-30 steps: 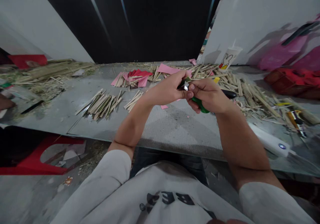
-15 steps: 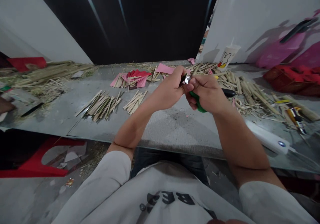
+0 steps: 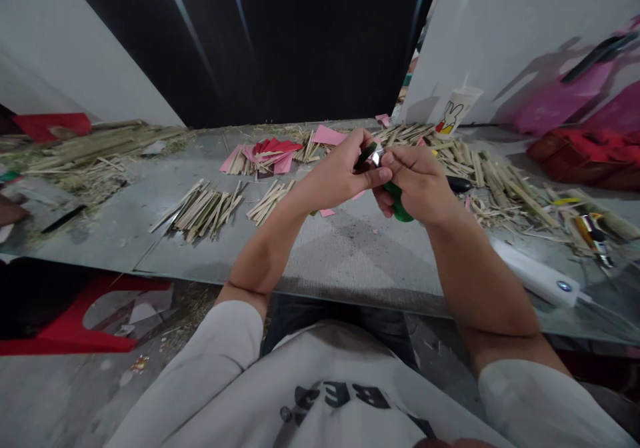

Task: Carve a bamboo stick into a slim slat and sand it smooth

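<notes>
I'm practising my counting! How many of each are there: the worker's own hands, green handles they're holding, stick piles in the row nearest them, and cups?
Hands: 2, left hand and right hand
Green handle: 1
Stick piles: 2, bigger pile and smaller pile
Cup: 1
Total: 6
</notes>
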Action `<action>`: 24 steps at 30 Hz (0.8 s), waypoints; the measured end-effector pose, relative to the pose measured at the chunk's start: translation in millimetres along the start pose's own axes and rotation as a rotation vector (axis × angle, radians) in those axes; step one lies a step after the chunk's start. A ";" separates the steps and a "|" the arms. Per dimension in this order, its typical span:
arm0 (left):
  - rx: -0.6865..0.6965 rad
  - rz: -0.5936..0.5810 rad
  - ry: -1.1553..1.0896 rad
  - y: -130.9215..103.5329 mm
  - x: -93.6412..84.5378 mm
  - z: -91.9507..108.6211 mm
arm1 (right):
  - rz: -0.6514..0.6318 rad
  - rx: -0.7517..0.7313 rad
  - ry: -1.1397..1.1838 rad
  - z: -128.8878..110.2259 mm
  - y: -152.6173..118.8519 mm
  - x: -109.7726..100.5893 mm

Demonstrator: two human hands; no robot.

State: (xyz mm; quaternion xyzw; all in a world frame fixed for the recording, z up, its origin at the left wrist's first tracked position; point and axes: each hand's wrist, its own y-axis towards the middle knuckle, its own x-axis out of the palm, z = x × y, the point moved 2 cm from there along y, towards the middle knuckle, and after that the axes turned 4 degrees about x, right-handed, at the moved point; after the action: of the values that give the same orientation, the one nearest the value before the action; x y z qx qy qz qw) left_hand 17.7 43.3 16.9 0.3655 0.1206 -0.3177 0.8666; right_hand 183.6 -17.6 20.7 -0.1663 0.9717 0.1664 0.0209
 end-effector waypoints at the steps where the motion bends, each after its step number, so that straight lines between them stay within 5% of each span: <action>1: 0.020 -0.011 0.020 -0.5 -0.2 1.2 | -0.034 0.020 0.000 -0.1 -0.5 0.2; 15: 0.189 0.034 0.297 -8.6 11.2 11.1 | -0.237 0.076 0.065 -4.3 -5.1 -13.4; 24: -0.005 0.175 0.282 -5.2 8.2 10.2 | 0.072 0.001 -0.016 3.3 0.5 -4.5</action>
State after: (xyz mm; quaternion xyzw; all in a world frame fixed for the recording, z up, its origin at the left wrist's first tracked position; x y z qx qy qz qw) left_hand 20.5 29.5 17.5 0.4135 0.2096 -0.1863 0.8663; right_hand 187.6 -14.6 18.2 -0.1298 0.9770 0.1679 0.0227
